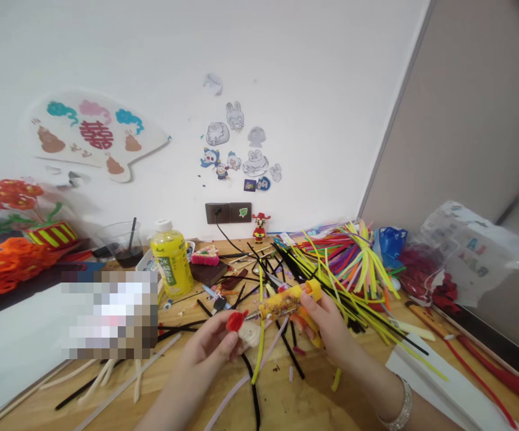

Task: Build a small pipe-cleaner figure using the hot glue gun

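My left hand pinches a small craft piece of red and cream fuzzy pipe cleaner between thumb and fingers. My right hand grips a yellow and orange hot glue gun, with a silver bracelet on that wrist. The gun's thin metal nozzle points left towards the red part of the piece, very close to it. Loose pipe cleaners in black, yellow and pale pink lie on the wooden table beneath both hands.
A large tangle of multicoloured pipe cleaners fills the back right of the wooden table. Behind it stand a yellow plastic bottle, a glass with a dark liquid and orange pipe-cleaner flowers. A pixelated patch covers part of the left.
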`<state>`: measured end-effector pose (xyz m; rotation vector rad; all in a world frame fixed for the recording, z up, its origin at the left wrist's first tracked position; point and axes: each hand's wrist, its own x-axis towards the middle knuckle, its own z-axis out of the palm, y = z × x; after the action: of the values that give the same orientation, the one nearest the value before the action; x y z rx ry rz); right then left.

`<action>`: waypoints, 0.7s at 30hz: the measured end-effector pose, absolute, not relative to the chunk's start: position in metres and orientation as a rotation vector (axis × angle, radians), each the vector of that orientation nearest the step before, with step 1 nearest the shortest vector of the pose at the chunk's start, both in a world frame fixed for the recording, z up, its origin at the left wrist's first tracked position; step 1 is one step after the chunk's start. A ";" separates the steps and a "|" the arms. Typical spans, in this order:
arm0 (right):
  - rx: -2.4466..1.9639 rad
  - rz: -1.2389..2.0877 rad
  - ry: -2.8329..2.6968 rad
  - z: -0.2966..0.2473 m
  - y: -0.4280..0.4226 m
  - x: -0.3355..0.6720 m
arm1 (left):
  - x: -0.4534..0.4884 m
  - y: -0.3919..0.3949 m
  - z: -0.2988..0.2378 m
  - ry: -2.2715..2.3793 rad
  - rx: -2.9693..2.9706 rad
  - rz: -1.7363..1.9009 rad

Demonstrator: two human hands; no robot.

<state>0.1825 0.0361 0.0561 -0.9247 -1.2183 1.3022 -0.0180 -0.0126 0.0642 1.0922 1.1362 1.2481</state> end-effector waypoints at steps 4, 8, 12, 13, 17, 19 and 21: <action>-0.944 1.308 -1.204 0.056 0.036 0.182 | -0.018 -0.013 0.063 1.136 1.097 1.243; -0.958 1.326 -1.178 0.055 0.035 0.182 | -0.017 -0.013 0.066 1.141 1.091 1.230; -0.959 1.343 -1.167 0.057 0.035 0.181 | -0.018 -0.013 0.066 1.139 1.079 1.224; -0.961 1.345 -1.165 0.057 0.035 0.181 | -0.018 -0.013 0.066 1.138 1.079 1.218; -0.958 1.345 -1.160 0.057 0.035 0.181 | -0.019 -0.012 0.063 1.128 1.095 1.209; -0.949 1.337 -1.170 0.055 0.036 0.181 | -0.019 -0.011 0.063 1.131 1.105 1.212; -0.949 1.334 -1.185 0.053 0.037 0.182 | -0.019 -0.011 0.064 1.132 1.118 1.210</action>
<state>0.1821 0.0374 0.0532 -0.9494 -1.1848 1.3339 -0.0188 -0.0112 0.0638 1.1176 1.1319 1.2102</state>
